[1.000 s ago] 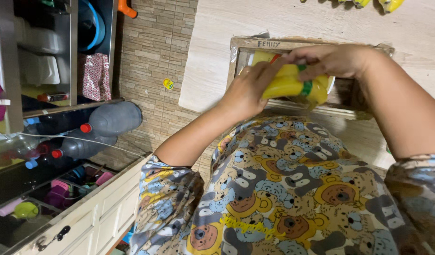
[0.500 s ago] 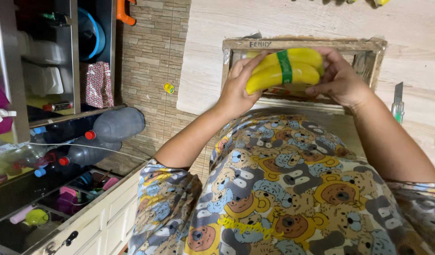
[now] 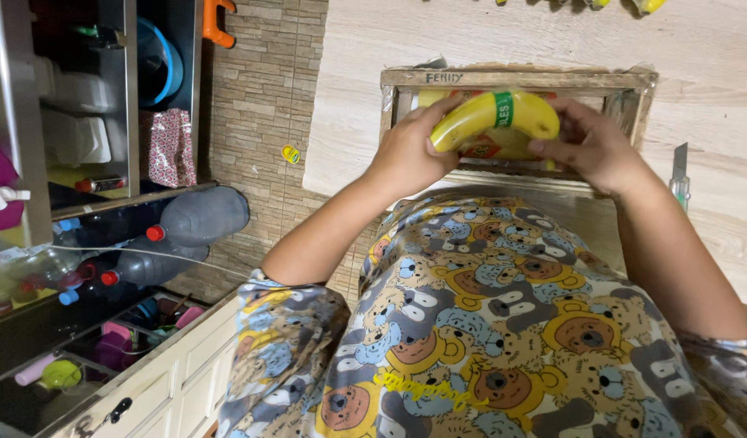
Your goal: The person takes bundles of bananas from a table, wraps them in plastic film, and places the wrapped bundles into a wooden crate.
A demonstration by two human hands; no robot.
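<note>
Bananas (image 3: 493,120) lower, over crate (image 3: 515,79)

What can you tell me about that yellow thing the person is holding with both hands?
The yellow bundle looks like a bunch of bananas, smooth and bright, bound by a green band around its middle. It lies roughly level, curved, held over a shallow wooden tray on the pale tabletop. The left hand grips its left end, and the right hand holds the right end, fingers underneath.

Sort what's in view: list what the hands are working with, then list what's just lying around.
In hand: left hand, right hand, yellow banana bunch, wooden crate.

Lying about: utility knife, grey bottles, orange handle, patterned cloth.
</note>
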